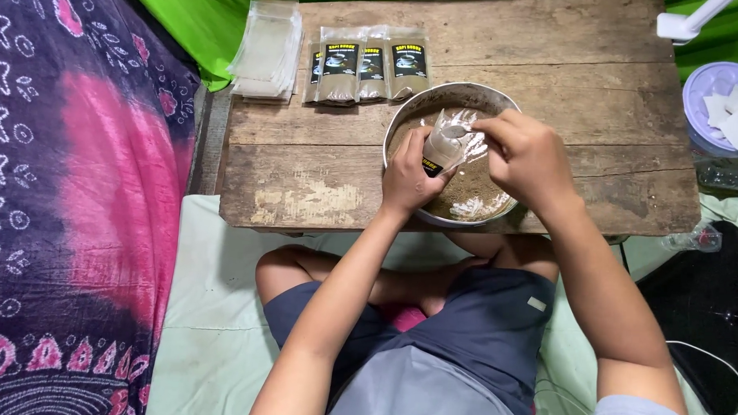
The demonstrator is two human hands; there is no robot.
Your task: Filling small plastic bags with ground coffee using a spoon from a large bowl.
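Note:
A round metal bowl of brown powder sits on a low wooden table. Over the bowl my left hand grips a clear plastic pouch with a dark label, its mouth tilted up to the right. My right hand holds a small white spoon at the pouch's mouth. The spoon's handle is hidden in my fingers.
Several filled, labelled pouches lie in a row behind the bowl, beside a stack of empty clear pouches. A lilac tub with white sheets, plastic bottles, a black pad with a white cable stand right. Patterned cloth lies left.

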